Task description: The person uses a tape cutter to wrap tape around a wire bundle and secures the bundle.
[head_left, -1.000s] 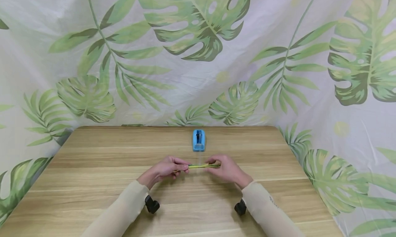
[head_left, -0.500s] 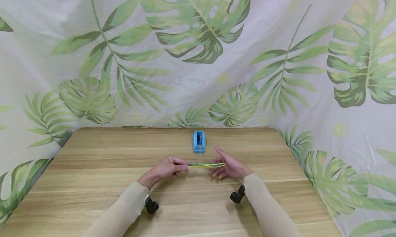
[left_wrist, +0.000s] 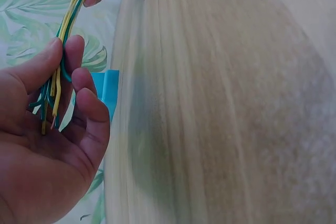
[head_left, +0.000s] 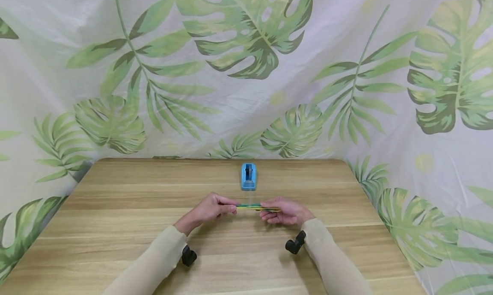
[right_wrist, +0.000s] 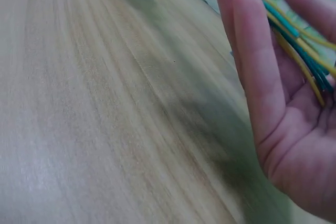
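Note:
A thin bundle of green and yellow wires (head_left: 248, 207) stretches sideways between the two hands above the table. My left hand (head_left: 209, 209) pinches its left end between thumb and index finger; in the left wrist view, loose wire ends (left_wrist: 50, 106) hang over the palm. My right hand (head_left: 286, 211) is around the other end, its thumb above and its fingers underneath. In the right wrist view those fingers (right_wrist: 257, 61) are straight, and the wires lie against them with the thumb apart. Beyond the bundle stands a blue tape dispenser (head_left: 248, 176), a clear strip of tape (head_left: 250, 196) running from it toward the wires.
The wooden table (head_left: 127, 243) reaches back to a leaf-patterned curtain (head_left: 239, 94). Black wrist cameras sit under both cuffs: the left camera (head_left: 188, 256) and the right camera (head_left: 295, 243).
My right hand let go of the right end of the wires and spread its fingers. Now its thumb has come down over the wires. My left hand keeps its hold, nearly still.

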Tool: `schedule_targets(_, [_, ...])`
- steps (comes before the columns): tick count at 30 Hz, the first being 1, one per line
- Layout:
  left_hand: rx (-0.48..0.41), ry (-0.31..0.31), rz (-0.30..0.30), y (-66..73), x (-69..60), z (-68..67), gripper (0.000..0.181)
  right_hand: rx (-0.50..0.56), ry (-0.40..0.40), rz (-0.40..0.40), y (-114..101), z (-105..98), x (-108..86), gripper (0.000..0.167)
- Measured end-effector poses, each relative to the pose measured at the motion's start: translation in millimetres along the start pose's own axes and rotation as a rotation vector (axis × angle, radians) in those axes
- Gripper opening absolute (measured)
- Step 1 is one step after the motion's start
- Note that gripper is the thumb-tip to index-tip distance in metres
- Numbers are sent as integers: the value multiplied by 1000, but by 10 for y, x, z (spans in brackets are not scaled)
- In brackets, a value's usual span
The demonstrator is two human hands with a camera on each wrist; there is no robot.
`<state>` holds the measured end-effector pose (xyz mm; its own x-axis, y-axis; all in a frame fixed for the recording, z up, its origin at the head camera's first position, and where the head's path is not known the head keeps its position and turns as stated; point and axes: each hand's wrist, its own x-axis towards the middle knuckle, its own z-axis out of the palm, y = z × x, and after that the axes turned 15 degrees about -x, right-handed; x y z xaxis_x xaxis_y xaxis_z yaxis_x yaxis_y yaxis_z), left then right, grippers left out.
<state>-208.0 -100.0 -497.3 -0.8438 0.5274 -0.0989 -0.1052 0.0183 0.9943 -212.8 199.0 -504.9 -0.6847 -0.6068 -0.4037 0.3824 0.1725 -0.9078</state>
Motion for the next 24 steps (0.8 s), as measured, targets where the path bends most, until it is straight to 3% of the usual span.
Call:
schedule_targets(8, [42,15,-3,8,2,12,22,-57,27,-16,9,-17,2,28])
schedule_targets(15, [86,22,10,12,10,17,20,-214,31,-65,-62,1,-37,34])
schedule_targets(24, [81,30,32,19,1,23,20,-380,112,-135,-125,59,-58,33])
